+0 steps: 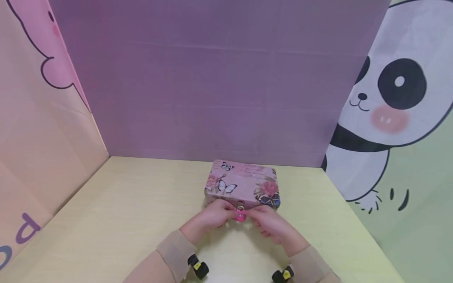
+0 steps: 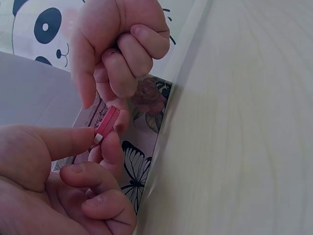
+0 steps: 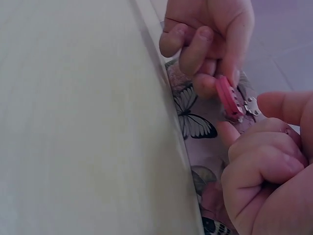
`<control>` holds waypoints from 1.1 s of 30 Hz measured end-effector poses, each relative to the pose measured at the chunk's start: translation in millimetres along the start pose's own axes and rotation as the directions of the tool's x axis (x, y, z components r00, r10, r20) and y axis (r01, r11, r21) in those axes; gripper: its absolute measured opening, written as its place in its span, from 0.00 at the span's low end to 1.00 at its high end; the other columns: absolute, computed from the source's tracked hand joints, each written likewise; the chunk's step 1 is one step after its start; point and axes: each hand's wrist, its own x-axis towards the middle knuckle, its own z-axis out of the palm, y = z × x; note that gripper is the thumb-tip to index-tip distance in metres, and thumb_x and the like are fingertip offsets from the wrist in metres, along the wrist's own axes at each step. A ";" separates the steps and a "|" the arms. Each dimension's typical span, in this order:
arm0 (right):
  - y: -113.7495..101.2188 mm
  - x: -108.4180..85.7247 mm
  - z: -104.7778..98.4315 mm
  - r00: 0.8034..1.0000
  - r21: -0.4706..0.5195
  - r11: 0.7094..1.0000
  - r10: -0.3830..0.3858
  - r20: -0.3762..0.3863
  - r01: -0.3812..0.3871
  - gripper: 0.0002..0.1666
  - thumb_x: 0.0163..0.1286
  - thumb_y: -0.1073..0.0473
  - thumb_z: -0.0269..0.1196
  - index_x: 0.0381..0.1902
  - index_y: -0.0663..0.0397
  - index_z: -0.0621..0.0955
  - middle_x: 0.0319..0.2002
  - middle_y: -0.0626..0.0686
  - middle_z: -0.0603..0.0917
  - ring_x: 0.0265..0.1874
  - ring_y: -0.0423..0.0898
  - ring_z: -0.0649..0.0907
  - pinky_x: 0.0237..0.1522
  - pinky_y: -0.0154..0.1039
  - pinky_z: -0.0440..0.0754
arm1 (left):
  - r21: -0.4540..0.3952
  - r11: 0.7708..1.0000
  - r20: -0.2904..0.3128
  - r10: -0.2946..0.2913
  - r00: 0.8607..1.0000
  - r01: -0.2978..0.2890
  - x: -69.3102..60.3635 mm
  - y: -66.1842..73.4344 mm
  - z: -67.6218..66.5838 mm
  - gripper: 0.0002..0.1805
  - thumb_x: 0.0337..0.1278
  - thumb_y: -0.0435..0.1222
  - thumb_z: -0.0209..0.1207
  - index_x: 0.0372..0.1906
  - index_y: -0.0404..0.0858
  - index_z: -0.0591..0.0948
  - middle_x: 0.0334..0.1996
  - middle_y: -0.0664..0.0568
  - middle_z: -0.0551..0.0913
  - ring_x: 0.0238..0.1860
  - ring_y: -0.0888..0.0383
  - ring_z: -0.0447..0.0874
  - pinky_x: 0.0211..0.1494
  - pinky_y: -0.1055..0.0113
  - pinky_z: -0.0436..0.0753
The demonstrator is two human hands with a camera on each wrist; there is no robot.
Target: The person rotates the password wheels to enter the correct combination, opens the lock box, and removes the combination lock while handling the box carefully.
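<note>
A pink combination padlock [image 1: 241,214] hangs from the metal clasp [image 3: 252,105] at the front of a pink box [image 1: 244,184] printed with butterflies and roses. My left hand [image 1: 216,214] pinches the padlock's body between thumb and forefinger, as the right wrist view shows. My right hand [image 1: 269,222] is on the other side, its forefinger at the padlock's end. Its thumb [image 3: 283,106] stands apart from the lock, and its other fingers are curled in. Small dials show along one side of the padlock [image 3: 230,99]. The box lid is down.
The box stands on a pale wooden table [image 1: 141,196], close to the purple back wall [image 1: 212,98]. A panda-printed panel [image 1: 400,118] rises on the right, and a pink-and-peach panel [image 1: 42,137] on the left. Each wrist wears a black strap device [image 1: 199,267].
</note>
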 end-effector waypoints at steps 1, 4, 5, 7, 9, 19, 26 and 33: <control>-0.6 -0.7 -1.8 1.000 -0.008 1.000 0.001 -0.004 -0.001 0.23 0.72 0.47 0.64 0.23 0.52 0.69 0.16 0.44 0.62 0.13 0.39 0.58 0.14 0.32 0.55 | -0.004 1.000 0.000 -0.004 1.000 0.004 -0.1 0.2 -0.1 0.06 0.67 0.34 0.63 0.35 0.35 0.86 0.16 0.56 0.71 0.13 0.64 0.59 0.16 0.71 0.60; -2.5 -2.9 -6.3 1.000 -0.024 1.000 0.002 -0.004 -0.002 0.22 0.71 0.47 0.65 0.25 0.53 0.71 0.16 0.44 0.61 0.13 0.40 0.58 0.14 0.32 0.55 | -0.001 1.000 -0.003 -0.014 1.000 0.014 -0.3 0.9 -0.2 0.06 0.67 0.34 0.63 0.35 0.36 0.86 0.19 0.53 0.76 0.13 0.64 0.59 0.15 0.71 0.61; -2.7 -3.5 -7.7 1.000 -0.026 1.000 0.002 -0.001 -0.002 0.21 0.71 0.47 0.65 0.25 0.53 0.72 0.16 0.44 0.61 0.13 0.40 0.58 0.14 0.32 0.55 | 0.003 1.000 -0.005 -0.019 1.000 0.019 -0.3 1.3 -0.3 0.06 0.67 0.34 0.63 0.35 0.36 0.87 0.20 0.51 0.77 0.13 0.64 0.59 0.15 0.71 0.61; -3.5 -4.6 -10.0 1.000 -0.028 1.000 -0.001 0.011 0.001 0.20 0.71 0.48 0.65 0.27 0.55 0.74 0.16 0.44 0.61 0.13 0.40 0.58 0.14 0.32 0.55 | 0.014 1.000 -0.005 -0.021 1.000 0.021 -0.4 2.1 -0.3 0.06 0.67 0.34 0.63 0.34 0.37 0.87 0.21 0.50 0.78 0.13 0.64 0.60 0.15 0.71 0.61; -3.9 -5.2 -11.8 1.000 -0.033 0.999 -0.008 0.023 0.008 0.19 0.72 0.49 0.64 0.30 0.58 0.78 0.16 0.44 0.61 0.13 0.40 0.58 0.14 0.32 0.55 | 0.022 1.000 -0.005 -0.021 1.000 0.021 -0.3 2.3 -0.3 0.06 0.67 0.34 0.63 0.34 0.37 0.86 0.21 0.50 0.77 0.13 0.64 0.60 0.15 0.70 0.61; -3.9 -6.0 -13.1 0.999 -0.050 0.999 -0.016 0.039 0.018 0.21 0.74 0.50 0.62 0.44 0.67 0.83 0.16 0.43 0.61 0.13 0.39 0.58 0.14 0.31 0.55 | -0.010 1.000 -0.002 -0.017 1.000 0.017 1.2 0.2 0.5 0.06 0.67 0.34 0.62 0.35 0.35 0.86 0.19 0.53 0.74 0.13 0.64 0.59 0.16 0.71 0.61; -2.7 -5.1 -11.0 0.999 -0.048 0.999 -0.017 0.034 0.018 0.20 0.73 0.49 0.63 0.45 0.64 0.83 0.16 0.43 0.62 0.14 0.39 0.58 0.14 0.31 0.56 | -0.007 1.000 -0.007 -0.024 1.000 0.024 0.2 0.9 0.5 0.06 0.67 0.33 0.62 0.34 0.36 0.85 0.17 0.56 0.72 0.13 0.64 0.59 0.16 0.71 0.61; -0.7 -2.7 -4.0 0.998 -0.039 0.999 -0.033 0.055 0.035 0.19 0.76 0.52 0.59 0.49 0.64 0.81 0.18 0.43 0.65 0.14 0.38 0.59 0.15 0.30 0.57 | 0.016 1.000 -0.009 -0.017 1.000 0.017 0.1 0.8 -0.8 0.06 0.67 0.33 0.62 0.34 0.36 0.85 0.15 0.57 0.70 0.13 0.64 0.59 0.16 0.71 0.61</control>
